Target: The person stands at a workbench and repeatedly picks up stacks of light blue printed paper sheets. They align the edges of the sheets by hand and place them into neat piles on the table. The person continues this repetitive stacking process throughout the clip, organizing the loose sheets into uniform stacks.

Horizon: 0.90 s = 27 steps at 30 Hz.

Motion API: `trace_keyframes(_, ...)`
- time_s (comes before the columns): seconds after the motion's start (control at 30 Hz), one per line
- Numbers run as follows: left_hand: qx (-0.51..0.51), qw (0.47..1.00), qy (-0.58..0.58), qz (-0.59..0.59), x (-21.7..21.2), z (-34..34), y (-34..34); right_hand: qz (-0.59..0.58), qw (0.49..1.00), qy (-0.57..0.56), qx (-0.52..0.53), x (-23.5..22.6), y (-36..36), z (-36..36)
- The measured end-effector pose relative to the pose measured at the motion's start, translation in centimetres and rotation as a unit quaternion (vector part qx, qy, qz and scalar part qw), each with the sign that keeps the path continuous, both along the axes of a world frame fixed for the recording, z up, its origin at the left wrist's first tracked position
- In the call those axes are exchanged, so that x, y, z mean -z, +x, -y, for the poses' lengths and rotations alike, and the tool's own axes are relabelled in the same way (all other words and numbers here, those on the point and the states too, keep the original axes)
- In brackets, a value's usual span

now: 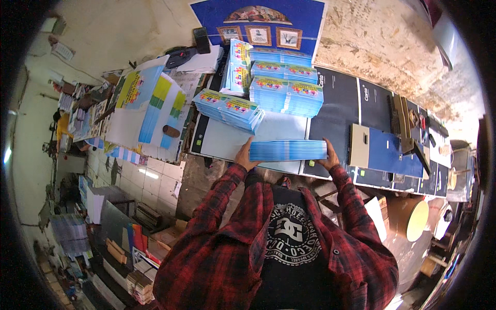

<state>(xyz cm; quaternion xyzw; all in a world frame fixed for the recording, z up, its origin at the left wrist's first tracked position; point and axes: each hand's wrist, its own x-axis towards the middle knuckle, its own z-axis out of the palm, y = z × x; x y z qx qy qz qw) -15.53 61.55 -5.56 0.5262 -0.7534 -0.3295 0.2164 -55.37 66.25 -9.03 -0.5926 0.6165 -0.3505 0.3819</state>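
L hand [243, 155] grips the L end of a blue bundle [288, 151] of printed sheets, R hand [330, 157] grips its R end, so it's held btwn both, approx. mid-frame. Bundle is lengthwise L–R, layered edges facing the cam; can't tell if its underside touches the pale board [281, 129] behind it.

Just above L hand, a skewed stack [227, 111] of blue printed pcs lies on the same board. Upper ctr: taller stacks [287, 98] in rows, w/ a leaning pile [238, 67] at their L side. Blue poster [258, 39] on the wall at top.

R of ctr: blue/tan panel [387, 152] on the dark tabletop [336, 111]. Upper L: 2nd table w/ sheet piles [155, 111] & a brown block [171, 131].
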Motion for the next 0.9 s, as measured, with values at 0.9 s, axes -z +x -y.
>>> trace_keyframes(0.9, 0.136, 0.940, -0.085, 0.302, -3.0, 3.5, -2.8, -0.467, 0.866, -0.047, -0.174, -4.2, 5.8, 5.4)
